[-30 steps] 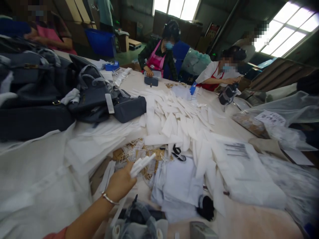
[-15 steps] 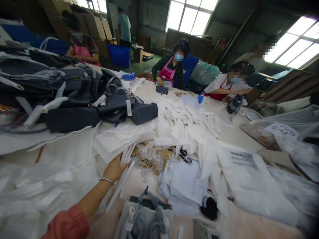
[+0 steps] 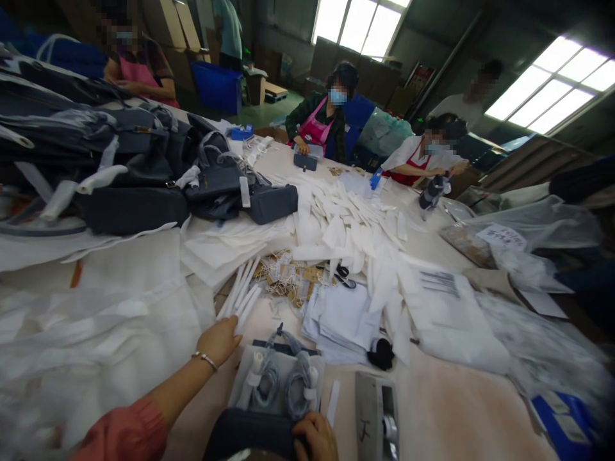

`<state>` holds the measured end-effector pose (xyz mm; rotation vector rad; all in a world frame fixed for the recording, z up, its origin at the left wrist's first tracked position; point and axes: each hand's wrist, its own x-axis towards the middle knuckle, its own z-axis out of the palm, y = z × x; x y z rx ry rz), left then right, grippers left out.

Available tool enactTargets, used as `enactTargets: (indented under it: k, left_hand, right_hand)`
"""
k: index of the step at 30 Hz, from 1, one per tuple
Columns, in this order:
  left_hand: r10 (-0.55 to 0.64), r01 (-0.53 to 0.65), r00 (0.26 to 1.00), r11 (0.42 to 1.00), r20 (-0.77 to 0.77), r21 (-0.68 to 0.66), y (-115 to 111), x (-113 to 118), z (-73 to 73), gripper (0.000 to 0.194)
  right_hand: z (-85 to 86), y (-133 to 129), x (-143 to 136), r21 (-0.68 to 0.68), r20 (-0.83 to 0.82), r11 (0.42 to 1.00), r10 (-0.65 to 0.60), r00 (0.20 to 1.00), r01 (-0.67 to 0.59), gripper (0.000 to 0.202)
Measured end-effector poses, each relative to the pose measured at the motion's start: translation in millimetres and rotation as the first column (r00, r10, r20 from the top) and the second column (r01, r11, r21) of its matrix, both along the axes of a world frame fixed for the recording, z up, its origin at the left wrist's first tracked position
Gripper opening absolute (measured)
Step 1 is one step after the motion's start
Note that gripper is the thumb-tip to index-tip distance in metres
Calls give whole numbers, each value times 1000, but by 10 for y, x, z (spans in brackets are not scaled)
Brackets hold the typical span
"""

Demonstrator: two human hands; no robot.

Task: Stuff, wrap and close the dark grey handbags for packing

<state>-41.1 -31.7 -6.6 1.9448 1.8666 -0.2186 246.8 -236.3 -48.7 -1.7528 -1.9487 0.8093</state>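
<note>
White rolled paper strips (image 3: 241, 296) are touched by the loosely open left hand (image 3: 220, 339), the dark grey handbag (image 3: 250, 435) at the table's near edge is gripped by the right hand (image 3: 314, 438), handles (image 3: 283, 384) wrapped, stuffing unstarted.

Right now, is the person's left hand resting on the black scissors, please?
No, the left hand lies by the rolled white strips, while the scissors sit apart, further along the table.

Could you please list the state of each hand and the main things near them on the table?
Left hand: open, fingertips at the white strips.
White strips: bundled, lying flat.
Right hand: resting on the grey bag.
Grey bag: lying flat, handles wrapped.
Scissors: lying on table, untouched.
</note>
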Motion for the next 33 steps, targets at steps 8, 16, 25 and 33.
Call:
enactTargets:
  k: [8, 16, 25, 33]
  left_hand:
    - [19, -18, 998, 1000, 58, -14, -207, -22, -78, 17]
    - [63, -66, 991, 998, 114, 21, -226, -141, 55, 18]
    - [35, -35, 986, 999, 165, 0, -353, -105, 118, 17]
    - [84, -96, 966, 995, 247, 37, 4, -77, 154, 31]
  right_hand:
    - [87, -48, 22, 42, -60, 999, 34, 998, -31, 27]
    - [218, -60, 6, 12, -63, 998, 60, 996, -60, 24]
    - [394, -101, -60, 17, -95, 1000, 3, 995, -2, 23]
    - [336, -87, -31, 24, -95, 999, 39, 995, -36, 23]
